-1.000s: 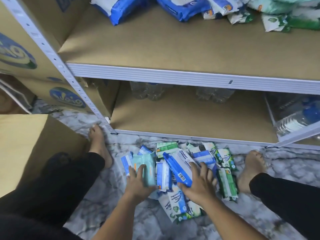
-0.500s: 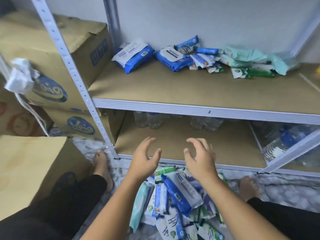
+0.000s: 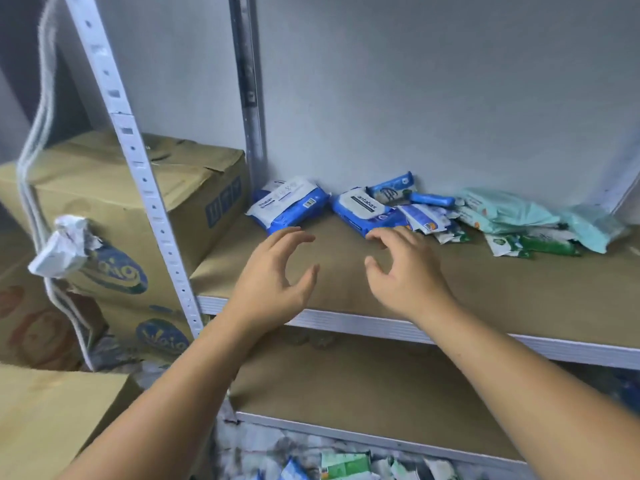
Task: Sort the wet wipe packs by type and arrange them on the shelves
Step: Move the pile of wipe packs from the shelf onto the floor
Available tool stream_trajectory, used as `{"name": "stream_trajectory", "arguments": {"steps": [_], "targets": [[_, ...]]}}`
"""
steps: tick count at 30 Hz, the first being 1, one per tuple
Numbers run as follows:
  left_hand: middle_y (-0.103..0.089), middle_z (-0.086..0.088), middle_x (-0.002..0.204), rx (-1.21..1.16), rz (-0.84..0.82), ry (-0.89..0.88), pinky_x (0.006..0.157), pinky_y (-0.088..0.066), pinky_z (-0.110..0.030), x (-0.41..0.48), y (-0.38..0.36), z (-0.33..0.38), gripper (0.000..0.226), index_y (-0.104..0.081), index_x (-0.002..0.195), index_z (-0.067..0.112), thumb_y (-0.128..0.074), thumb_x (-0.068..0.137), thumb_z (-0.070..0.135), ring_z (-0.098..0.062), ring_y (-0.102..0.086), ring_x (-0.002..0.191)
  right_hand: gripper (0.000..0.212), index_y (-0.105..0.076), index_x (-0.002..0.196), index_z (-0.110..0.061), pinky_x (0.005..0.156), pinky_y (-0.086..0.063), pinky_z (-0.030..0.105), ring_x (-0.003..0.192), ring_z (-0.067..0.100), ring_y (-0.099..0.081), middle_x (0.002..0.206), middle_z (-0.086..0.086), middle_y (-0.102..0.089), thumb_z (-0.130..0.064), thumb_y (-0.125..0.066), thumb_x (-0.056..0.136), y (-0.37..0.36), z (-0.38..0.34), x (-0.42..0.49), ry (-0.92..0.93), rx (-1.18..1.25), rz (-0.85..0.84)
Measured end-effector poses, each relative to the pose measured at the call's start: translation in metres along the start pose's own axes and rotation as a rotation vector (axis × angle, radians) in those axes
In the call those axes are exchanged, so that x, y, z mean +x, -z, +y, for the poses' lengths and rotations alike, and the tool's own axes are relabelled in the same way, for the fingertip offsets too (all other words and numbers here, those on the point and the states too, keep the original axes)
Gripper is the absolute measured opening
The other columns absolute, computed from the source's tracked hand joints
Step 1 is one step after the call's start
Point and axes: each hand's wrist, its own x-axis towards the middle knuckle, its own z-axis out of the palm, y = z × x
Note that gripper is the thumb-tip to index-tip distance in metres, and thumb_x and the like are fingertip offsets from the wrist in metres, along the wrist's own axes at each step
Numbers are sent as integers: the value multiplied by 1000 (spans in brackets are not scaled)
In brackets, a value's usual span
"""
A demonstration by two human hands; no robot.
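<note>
Both our hands empty, fingers spread: left hand (image 3: pixel 273 271), right hand (image 3: pixel 401 271) | blue packs (image 3: pixel 291 204) soft, slippery | pinch their long edges.

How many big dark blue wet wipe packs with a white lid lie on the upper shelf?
2. One pack lies at the back left corner; the other pack is just right of it, beyond the right hand. Smaller packs behind may hide more.
</note>
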Motion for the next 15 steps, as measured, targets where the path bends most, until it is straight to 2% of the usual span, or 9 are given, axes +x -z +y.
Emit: {"name": "stream_trajectory", "arguments": {"steps": [5, 8, 12, 15], "targets": [[-54, 13, 135, 65, -12, -42, 107, -41, -28, 66, -19, -36, 50, -56, 133, 27, -59, 85, 42, -10, -50, 127, 45, -57, 129, -27, 103, -44, 49, 125, 29, -49, 131, -2, -57, -42, -55, 86, -30, 17, 72, -35, -120, -92], [-53, 10, 138, 93, -10, -14, 103, -35, -22, 105, -33, -63, 51, -54, 135, 26, -61, 87, 40, -10, -47, 129, 50, -50, 137, -28, 106, -38, 48, 132, 28, -43, 139, 0, -52, -45, -56, 91, -54, 31, 114, -97, -247, -132], [-52, 4, 138, 147, -2, 18, 108, -38, -33, 147, -52, -103, 60, -53, 135, 24, -63, 80, 46, -18, -47, 130, 65, -31, 148, -33, 107, -30, 54, 138, 33, -37, 150, 6, -41, -63, -44, 92, -85, 55, 154, -158, -393, -173], [-48, 0, 141, 296, -10, 75, 110, -37, -48, 169, -65, -125, 76, -50, 137, 28, -61, 69, 62, -27, -41, 134, 78, -21, 150, -38, 111, -23, 59, 145, 34, -28, 155, 7, -32, -80, -35, 85, -106, 74, 174, -186, -440, -227]]}}
